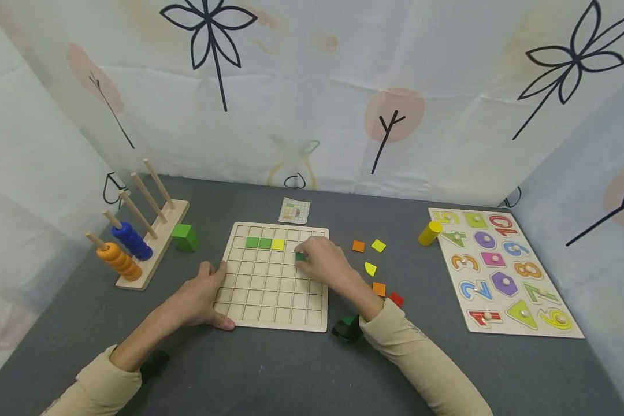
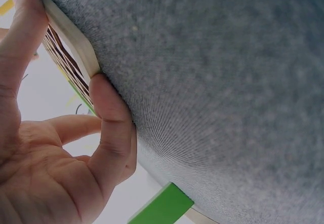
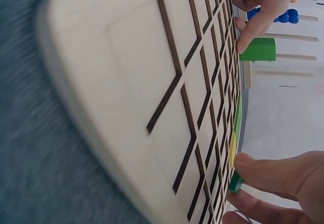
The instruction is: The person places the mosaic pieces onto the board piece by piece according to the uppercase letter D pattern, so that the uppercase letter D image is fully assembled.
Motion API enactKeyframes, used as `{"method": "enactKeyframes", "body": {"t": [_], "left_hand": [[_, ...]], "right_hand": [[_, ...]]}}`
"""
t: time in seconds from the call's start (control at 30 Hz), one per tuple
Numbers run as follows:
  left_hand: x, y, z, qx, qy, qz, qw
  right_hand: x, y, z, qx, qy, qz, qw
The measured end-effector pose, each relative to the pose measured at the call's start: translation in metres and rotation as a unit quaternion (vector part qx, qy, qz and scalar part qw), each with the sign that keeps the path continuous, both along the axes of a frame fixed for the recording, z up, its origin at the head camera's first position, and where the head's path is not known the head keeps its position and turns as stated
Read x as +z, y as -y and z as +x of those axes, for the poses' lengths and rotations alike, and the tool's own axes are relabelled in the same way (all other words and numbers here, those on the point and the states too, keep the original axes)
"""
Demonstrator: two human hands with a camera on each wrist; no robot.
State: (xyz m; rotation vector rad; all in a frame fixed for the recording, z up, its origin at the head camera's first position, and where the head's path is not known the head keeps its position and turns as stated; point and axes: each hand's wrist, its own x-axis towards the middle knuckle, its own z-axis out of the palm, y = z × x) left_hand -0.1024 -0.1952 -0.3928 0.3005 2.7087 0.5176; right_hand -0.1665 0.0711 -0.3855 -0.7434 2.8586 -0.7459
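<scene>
A pale wooden grid board (image 1: 270,283) lies flat on the dark table. Two green tiles (image 1: 258,242) and a yellow tile (image 1: 278,244) sit side by side in one of its upper rows. My left hand (image 1: 200,297) holds the board's near left corner, thumb at the front edge and fingers along the left side. Over the board's upper right part, my right hand (image 1: 325,260) pinches a small dark green tile (image 3: 235,182) between thumb and fingers. The tile is low over the grid; whether it touches cannot be told.
Loose orange, yellow and red tiles (image 1: 397,299) lie right of the board, with a yellow cylinder (image 1: 430,233) and a number puzzle (image 1: 509,271) beyond. A printed card (image 1: 293,211) lies behind it. A peg stacker (image 1: 151,245) and green cube (image 1: 185,238) stand left. Dark green pieces (image 1: 347,328) are by my right wrist.
</scene>
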Motion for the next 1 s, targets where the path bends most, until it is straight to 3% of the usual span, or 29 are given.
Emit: {"method": "enactKeyframes", "body": {"t": [0.37,1.0], "left_hand": [[0.001,0.000,0.000,0.000,0.000,0.000,1.0000],[0.002,0.000,0.001,0.000,0.007,0.009,0.9999]], "right_hand": [[-0.004,0.019,-0.008,-0.003,0.015,0.005,1.000],[-0.009,0.024,-0.011,0.001,0.008,0.015,1.000]]}}
